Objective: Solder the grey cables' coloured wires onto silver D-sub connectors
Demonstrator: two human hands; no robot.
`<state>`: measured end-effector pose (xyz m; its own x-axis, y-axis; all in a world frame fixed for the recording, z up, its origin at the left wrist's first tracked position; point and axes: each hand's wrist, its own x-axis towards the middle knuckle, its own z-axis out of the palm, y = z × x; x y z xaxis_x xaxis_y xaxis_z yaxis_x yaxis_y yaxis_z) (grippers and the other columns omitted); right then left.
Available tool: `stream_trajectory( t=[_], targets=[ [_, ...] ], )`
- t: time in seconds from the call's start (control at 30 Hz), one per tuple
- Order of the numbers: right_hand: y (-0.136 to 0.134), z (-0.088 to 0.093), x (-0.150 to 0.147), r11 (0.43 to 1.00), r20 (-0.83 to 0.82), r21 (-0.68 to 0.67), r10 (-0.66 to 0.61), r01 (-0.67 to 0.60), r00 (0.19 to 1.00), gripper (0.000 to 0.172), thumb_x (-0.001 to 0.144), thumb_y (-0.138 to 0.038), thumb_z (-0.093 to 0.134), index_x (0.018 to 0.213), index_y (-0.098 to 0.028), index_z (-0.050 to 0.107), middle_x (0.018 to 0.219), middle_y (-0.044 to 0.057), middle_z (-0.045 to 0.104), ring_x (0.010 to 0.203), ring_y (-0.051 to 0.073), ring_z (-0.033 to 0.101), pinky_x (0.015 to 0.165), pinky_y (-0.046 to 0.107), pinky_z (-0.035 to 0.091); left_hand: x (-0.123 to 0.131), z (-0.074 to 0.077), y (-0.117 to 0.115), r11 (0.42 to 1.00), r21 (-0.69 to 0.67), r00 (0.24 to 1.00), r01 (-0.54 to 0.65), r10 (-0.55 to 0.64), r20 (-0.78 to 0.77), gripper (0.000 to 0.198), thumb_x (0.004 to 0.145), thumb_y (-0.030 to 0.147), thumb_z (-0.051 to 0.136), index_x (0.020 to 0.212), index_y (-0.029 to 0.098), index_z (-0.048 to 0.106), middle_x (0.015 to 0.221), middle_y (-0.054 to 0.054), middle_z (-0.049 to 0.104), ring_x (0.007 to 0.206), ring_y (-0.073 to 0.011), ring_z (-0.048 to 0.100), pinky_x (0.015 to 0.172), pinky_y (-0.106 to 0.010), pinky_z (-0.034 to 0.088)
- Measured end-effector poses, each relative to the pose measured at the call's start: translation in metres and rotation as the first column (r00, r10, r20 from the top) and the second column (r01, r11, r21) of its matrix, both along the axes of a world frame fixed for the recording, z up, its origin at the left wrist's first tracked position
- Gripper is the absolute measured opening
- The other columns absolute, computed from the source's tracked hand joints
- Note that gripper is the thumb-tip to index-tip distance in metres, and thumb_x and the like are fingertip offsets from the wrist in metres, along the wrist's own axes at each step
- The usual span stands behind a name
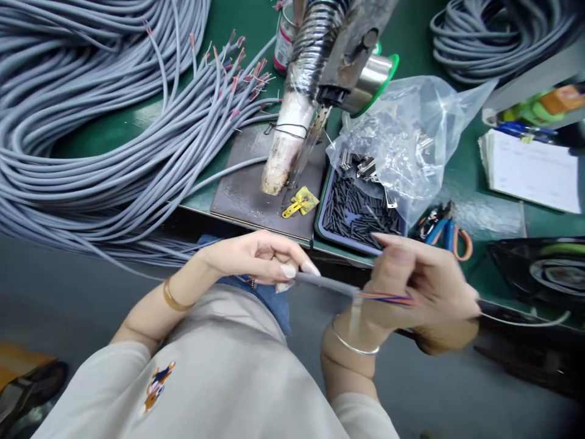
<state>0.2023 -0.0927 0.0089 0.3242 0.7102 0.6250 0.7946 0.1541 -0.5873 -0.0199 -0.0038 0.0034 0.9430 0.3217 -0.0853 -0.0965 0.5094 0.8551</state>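
Standing nearby rn. Person in a pale tee's got a gray cable [326,283] up off the bench, running roughly L to R btwn the hands, in front of the bench edge. L hand [262,259] (gold bangle on that wrist) is pinching it w/ thumb + fingertips, pretty firm afaict. Stripped end points R, w/ colored wires [384,298], orange + blue-ish, poking out across the R hand [425,274]. That hand's fingers are curled but it's blurry, so can't tell if it's gripping the wires or anything else tbh.

Bench [402,36] is green. Just past the hands there's a tray [342,241] full of little black pieces [350,210], w/ a clear plastic bag [411,140] of metal bits partly over it. Pliers [445,235] right of that, near the R hand. Dark plate [256,195] left of the tray w/ a yellow clip [292,209] on it, + a hose [315,49] hanging above. Big pile of gray cables [137,164] way over L, red-ish wire ends showing.
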Motion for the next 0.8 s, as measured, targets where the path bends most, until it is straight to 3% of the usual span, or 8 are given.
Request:
stream_trajectory(
  t=[0.13, 0.27, 0.43, 0.53, 0.6, 0.7, 0.73, 0.8],
  targets=[
    [0.004, 0.005, -0.014, 0.995, -0.231, -0.044, 0.075, -0.088, 0.97, 0.02, 0.097, -0.034, 0.065, 0.088, -0.022, 0.08, 0.056, -0.005, 0.057, 0.045, 0.008, 0.045, 0.046, 0.024, 0.03, 0.002, -0.03, -0.019, 0.947, -0.005, 0.935, -0.322, 0.317, -0.16, 0.042, 0.081, 0.052, 0.081, 0.104, 0.018, 0.084, 0.053, 0.002, 0.051, 0.045, -0.0051, 0.033, 0.039, -0.018, 0.022],
    [0.012, 0.0, -0.02, 0.936, -0.358, -0.171, 0.232, -0.308, 0.905, 0.019, 0.095, -0.029, 0.066, 0.087, -0.021, 0.08, 0.064, -0.002, 0.064, 0.052, 0.009, 0.049, 0.047, 0.023, 0.031, -0.006, -0.032, -0.025, 0.804, 0.075, 0.771, -0.59, 0.589, -0.243, 0.035, 0.076, 0.046, 0.086, 0.095, 0.017, 0.084, 0.059, 0.001, 0.058, 0.05, -0.0052, 0.042, 0.043, -0.016, 0.029],
    [0.02, -0.013, -0.032, 0.84, -0.473, -0.245, 0.332, -0.484, 0.816, 0.011, 0.088, -0.023, 0.071, 0.093, -0.019, 0.08, 0.079, -0.001, 0.071, 0.044, 0.003, 0.031, 0.041, 0.022, 0.022, -0.003, -0.03, -0.024, 0.774, 0.175, 0.761, -0.608, 0.631, -0.148, 0.025, 0.08, 0.04, 0.084, 0.09, 0.017, 0.083, 0.07, -0.003, 0.072, 0.055, -0.0078, 0.054, 0.052, -0.02, 0.046],
    [0.023, -0.017, -0.036, 0.814, -0.528, -0.232, 0.355, -0.533, 0.772, 0.008, 0.087, -0.023, 0.071, 0.085, -0.018, 0.077, 0.077, -0.001, 0.069, 0.043, 0.003, 0.028, 0.04, 0.022, 0.02, 0.001, -0.036, -0.027, 0.746, 0.264, 0.749, -0.611, 0.653, -0.113, 0.026, 0.08, 0.037, 0.084, 0.095, 0.016, 0.082, 0.082, -0.006, 0.077, 0.065, -0.0107, 0.064, 0.063, -0.022, 0.054],
    [0.024, -0.017, -0.039, 0.816, -0.534, -0.221, 0.357, -0.534, 0.767, 0.01, 0.087, -0.022, 0.071, 0.079, -0.018, 0.074, 0.075, -0.002, 0.067, 0.044, 0.003, 0.029, 0.041, 0.022, 0.021, 0.004, -0.039, -0.03, 0.664, 0.358, 0.688, -0.657, 0.722, -0.076, 0.026, 0.075, 0.033, 0.088, 0.093, 0.016, 0.081, 0.084, -0.007, 0.078, 0.072, -0.0125, 0.067, 0.068, -0.023, 0.055],
    [0.022, -0.014, -0.046, 0.848, -0.476, -0.204, 0.35, -0.488, 0.807, 0.012, 0.09, -0.022, 0.069, 0.079, -0.018, 0.073, 0.076, -0.002, 0.067, 0.047, 0.004, 0.034, 0.045, 0.023, 0.026, 0.01, -0.04, -0.036, 0.456, 0.468, 0.522, -0.756, 0.853, 0.012, 0.022, 0.073, 0.031, 0.09, 0.082, 0.015, 0.079, 0.079, -0.005, 0.075, 0.072, -0.0118, 0.065, 0.069, -0.021, 0.053],
    [0.021, -0.014, -0.047, 0.865, -0.452, -0.191, 0.341, -0.463, 0.824, 0.012, 0.091, -0.022, 0.069, 0.081, -0.019, 0.074, 0.076, -0.001, 0.067, 0.05, 0.005, 0.037, 0.046, 0.023, 0.028, 0.012, -0.04, -0.037, 0.42, 0.453, 0.48, -0.786, 0.877, 0.019, 0.022, 0.076, 0.033, 0.089, 0.082, 0.014, 0.078, 0.077, -0.004, 0.074, 0.07, -0.0107, 0.063, 0.067, -0.02, 0.051],
    [0.02, -0.014, -0.05, 0.901, -0.427, -0.165, 0.302, -0.402, 0.852, 0.012, 0.093, -0.024, 0.069, 0.084, -0.02, 0.075, 0.077, 0.0, 0.067, 0.055, 0.007, 0.044, 0.049, 0.024, 0.031, 0.013, -0.037, -0.037, 0.486, 0.319, 0.502, -0.814, 0.864, -0.036, 0.028, 0.084, 0.04, 0.081, 0.083, 0.013, 0.077, 0.069, -0.003, 0.069, 0.058, -0.0074, 0.056, 0.056, -0.018, 0.044]
  ],
)
